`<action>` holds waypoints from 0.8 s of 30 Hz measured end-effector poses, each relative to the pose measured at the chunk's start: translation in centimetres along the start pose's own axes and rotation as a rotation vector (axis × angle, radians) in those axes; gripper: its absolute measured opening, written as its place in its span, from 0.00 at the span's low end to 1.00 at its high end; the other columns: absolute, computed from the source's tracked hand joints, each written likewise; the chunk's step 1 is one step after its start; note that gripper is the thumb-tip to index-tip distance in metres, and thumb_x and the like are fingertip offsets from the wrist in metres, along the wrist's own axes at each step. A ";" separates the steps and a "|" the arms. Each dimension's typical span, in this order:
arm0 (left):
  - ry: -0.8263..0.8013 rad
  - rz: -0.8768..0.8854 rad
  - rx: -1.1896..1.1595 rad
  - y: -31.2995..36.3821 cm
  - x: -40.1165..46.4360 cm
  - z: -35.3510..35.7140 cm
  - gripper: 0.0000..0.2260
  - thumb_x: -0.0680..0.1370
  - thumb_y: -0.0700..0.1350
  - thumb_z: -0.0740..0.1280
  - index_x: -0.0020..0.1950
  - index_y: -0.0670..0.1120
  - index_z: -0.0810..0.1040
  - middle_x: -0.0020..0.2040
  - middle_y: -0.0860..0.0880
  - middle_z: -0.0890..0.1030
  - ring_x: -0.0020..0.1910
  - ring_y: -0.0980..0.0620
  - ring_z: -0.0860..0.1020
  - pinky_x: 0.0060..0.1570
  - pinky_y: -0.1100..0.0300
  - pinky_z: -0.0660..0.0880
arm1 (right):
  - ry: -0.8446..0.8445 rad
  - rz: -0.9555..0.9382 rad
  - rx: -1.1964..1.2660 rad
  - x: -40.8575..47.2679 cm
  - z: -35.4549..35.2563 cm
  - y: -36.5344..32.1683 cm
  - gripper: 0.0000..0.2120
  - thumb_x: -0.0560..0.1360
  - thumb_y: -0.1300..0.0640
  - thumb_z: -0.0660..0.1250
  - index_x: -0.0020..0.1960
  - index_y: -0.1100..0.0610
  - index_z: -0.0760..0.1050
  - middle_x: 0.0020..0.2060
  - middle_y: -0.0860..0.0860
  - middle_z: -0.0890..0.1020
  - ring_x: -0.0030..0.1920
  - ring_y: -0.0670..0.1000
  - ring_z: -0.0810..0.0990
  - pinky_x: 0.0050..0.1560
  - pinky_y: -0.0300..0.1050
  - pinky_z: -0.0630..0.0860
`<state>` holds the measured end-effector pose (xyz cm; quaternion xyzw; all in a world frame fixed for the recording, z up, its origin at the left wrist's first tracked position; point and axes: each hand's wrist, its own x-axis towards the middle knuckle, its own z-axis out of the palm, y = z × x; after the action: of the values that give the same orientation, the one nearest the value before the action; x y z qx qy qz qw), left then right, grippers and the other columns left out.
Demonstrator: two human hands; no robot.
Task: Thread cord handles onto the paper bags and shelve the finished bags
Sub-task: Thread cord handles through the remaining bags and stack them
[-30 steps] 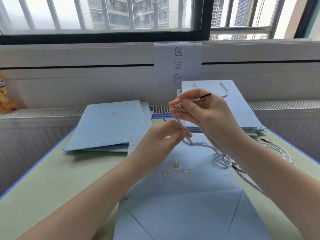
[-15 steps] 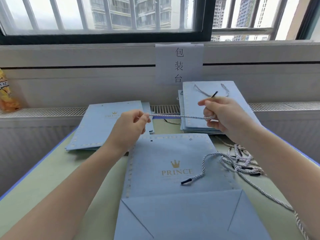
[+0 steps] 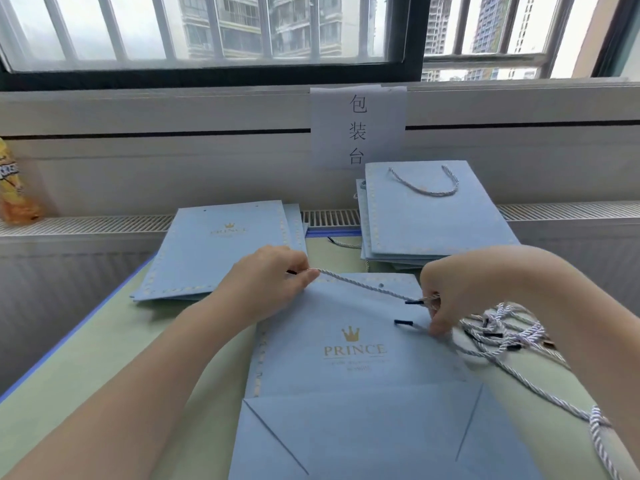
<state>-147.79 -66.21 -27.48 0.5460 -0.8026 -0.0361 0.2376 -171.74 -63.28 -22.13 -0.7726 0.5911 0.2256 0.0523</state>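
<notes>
While left hand [image 3: 273, 282] and right hand [image 3: 446, 303] pinched twisted grey-white cord [image 3: 363, 287] above flat light-blue paper bag [image 3: 349, 344], we feared tangled cord pile [image 3: 502, 330] beside right fingers snagging.

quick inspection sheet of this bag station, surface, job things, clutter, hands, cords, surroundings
surface: pale green table with blue edging
job's things: flat blue bag in front, no handle threaded; handle-less stack back left; corded stack back right
clutter: orange packet on the ledge, far left
grippers: left hand pinches one end of a cord; right hand grips the other end
cables: loose cord pile at right, one strand trailing toward the near right
surroundings: barred window, paper sign, radiator grille
</notes>
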 end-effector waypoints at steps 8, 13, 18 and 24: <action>0.210 0.094 -0.185 0.1 0.3 -0.1 0.10 0.79 0.48 0.62 0.47 0.47 0.82 0.42 0.55 0.74 0.44 0.55 0.70 0.48 0.56 0.71 | 0.389 0.050 0.239 0.5 -0.7 -0.4 0.17 0.76 0.47 0.64 0.38 0.60 0.67 0.32 0.52 0.71 0.32 0.51 0.68 0.31 0.42 0.61; 0.159 -0.016 -0.500 1.0 0.3 -1.2 0.11 0.81 0.38 0.59 0.51 0.48 0.81 0.28 0.52 0.71 0.29 0.52 0.66 0.30 0.67 0.64 | 0.822 0.005 0.410 2.2 0.4 -2.6 0.10 0.81 0.54 0.55 0.47 0.58 0.71 0.42 0.53 0.75 0.44 0.58 0.74 0.38 0.47 0.67; 0.010 -0.069 -0.753 1.9 -0.2 -1.0 0.09 0.78 0.33 0.63 0.48 0.44 0.80 0.34 0.50 0.81 0.33 0.58 0.77 0.33 0.68 0.72 | 0.920 -0.448 0.673 3.6 2.0 -5.8 0.15 0.78 0.54 0.63 0.63 0.55 0.70 0.52 0.47 0.73 0.52 0.43 0.72 0.50 0.32 0.67; -0.137 -0.152 -0.877 2.9 -0.5 -1.8 0.11 0.76 0.46 0.69 0.47 0.40 0.72 0.34 0.45 0.84 0.33 0.51 0.81 0.32 0.65 0.75 | 0.935 -0.500 0.752 4.2 2.6 -7.6 0.11 0.76 0.59 0.66 0.57 0.54 0.74 0.38 0.43 0.77 0.38 0.41 0.74 0.43 0.38 0.71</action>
<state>-149.38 -64.21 -25.13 0.4476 -0.6830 -0.4260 0.3895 -164.51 -63.90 -27.62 -0.8325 0.3926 -0.3760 0.1072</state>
